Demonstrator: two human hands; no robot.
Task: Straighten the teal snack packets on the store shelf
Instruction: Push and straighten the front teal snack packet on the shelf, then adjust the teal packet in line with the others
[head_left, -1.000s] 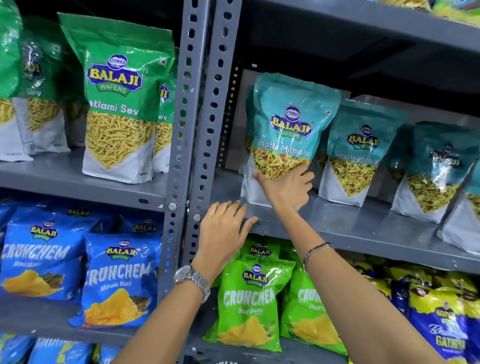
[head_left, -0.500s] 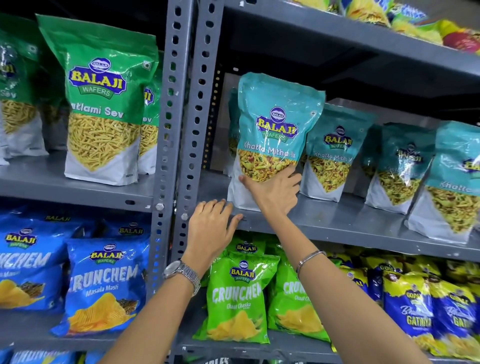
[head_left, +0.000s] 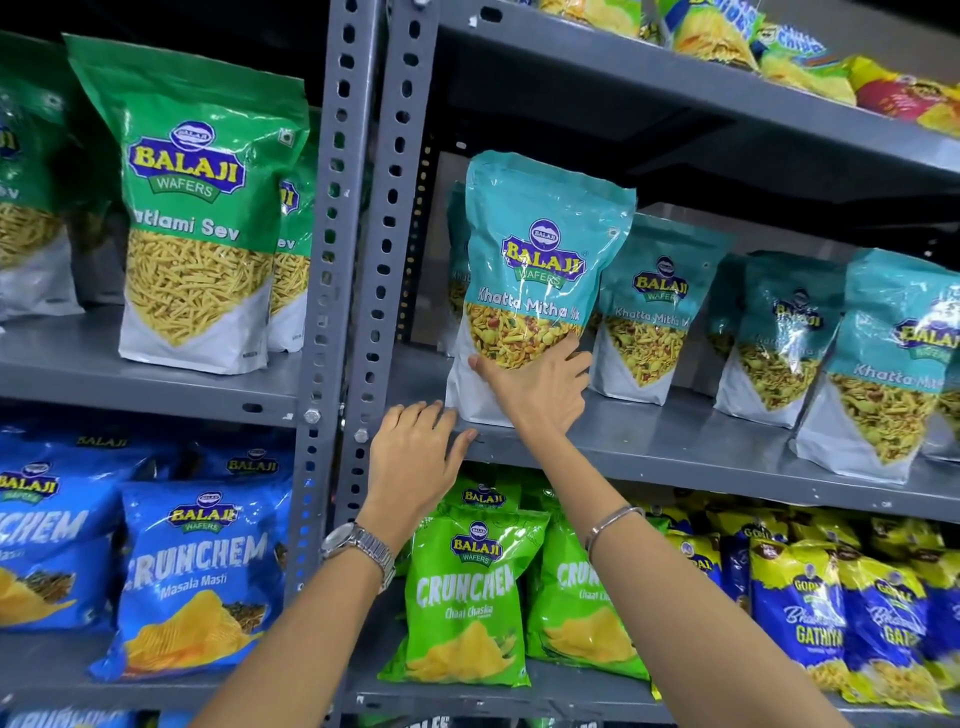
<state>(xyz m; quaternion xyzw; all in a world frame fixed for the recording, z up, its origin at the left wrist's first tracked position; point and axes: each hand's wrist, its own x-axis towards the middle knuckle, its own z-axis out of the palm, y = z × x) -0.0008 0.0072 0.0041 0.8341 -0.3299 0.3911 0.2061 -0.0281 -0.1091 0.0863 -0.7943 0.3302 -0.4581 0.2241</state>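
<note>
Head view: the right hand (head_left: 535, 387) lies spread flat against the lower front of the nearest teal packet (head_left: 540, 270), which stands at the left end of the middle shelf (head_left: 675, 441), close to its front edge. It presses rather than grips. The left hand (head_left: 415, 457) rests open on the shelf lip just beside the packet's base, holding nothing. The packet is tall and soft; a push low down could tip it backward onto the one behind, or slide it against the neighbouring packet (head_left: 654, 306).
</note>
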